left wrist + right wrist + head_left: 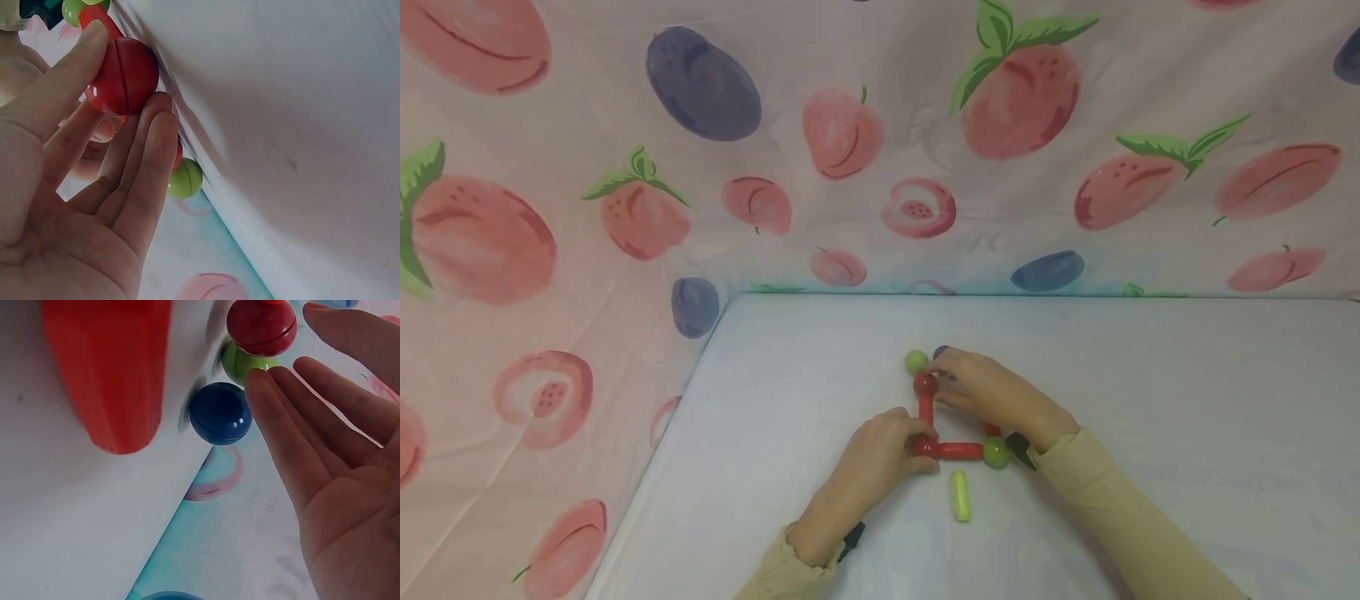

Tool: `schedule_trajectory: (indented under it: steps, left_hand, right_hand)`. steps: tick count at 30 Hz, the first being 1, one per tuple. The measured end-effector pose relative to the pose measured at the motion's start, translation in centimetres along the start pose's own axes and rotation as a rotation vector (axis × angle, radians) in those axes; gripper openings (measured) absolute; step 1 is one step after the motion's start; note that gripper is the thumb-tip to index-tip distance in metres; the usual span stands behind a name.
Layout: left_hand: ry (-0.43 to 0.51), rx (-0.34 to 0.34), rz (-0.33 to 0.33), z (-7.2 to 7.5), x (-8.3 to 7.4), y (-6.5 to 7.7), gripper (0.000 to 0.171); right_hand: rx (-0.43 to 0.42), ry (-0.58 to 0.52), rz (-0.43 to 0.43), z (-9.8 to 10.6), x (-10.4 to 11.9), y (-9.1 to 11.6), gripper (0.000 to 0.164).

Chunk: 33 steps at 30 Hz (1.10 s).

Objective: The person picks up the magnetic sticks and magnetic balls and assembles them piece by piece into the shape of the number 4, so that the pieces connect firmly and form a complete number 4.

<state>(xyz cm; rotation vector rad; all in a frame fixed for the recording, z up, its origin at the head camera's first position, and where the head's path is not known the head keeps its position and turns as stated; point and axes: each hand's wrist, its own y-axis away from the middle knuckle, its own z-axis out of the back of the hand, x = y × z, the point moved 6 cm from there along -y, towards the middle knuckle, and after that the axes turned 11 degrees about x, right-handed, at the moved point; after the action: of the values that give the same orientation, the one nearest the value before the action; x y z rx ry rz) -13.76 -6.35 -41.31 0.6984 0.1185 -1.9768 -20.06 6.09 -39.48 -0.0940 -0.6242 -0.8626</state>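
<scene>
My left hand (pixel 874 458) pinches a red ball (pixel 128 75) between thumb and fingers at the near left corner of a stick-and-ball frame. One red rod (pixel 926 410) runs from it to a far red ball (pixel 925 384); another red rod (pixel 961 452) reaches a green ball (pixel 996 452). From that green ball a third red rod (pixel 992 430) extends away, partly hidden by my right hand (pixel 1000 400). The right hand's fingers are fairly straight, fingertips right beside the far red ball. Just beyond lie another green ball (pixel 916 362) and a blue ball (pixel 220 415).
A loose yellow-green rod (pixel 961 496) lies on the white table (pixel 1210 433) in front of the frame. Fruit-printed cloth (pixel 865 50) hangs behind the table and along its left side. Dark wrist straps show at both cuffs.
</scene>
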Motion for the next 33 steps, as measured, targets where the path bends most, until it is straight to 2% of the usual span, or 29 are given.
schedule_trajectory:
  steps: [8, 19, 27, 33]
  left_hand:
    - [-0.011, 0.005, -0.003, 0.0, 0.1, 0.1, 0.031]
    - [-0.054, 0.025, -0.009, 0.3, -0.3, 0.3, 0.036]
    - [-0.139, -0.04, -0.022, 1.1, -0.9, 0.5, 0.031]
    - [-0.11, -0.085, -0.073, 1.4, -1.5, 0.4, 0.029]
  right_hand:
    - [0.009, 0.015, -0.081, 0.3, -0.8, 0.2, 0.043]
    - [-0.055, 0.049, 0.007, 1.3, -1.2, 0.1, 0.039]
    - [-0.087, 0.054, -0.003, 1.6, -1.6, -0.2, 0.037]
    - [-0.1, 0.056, 0.004, 1.5, -2.2, -0.4, 0.037]
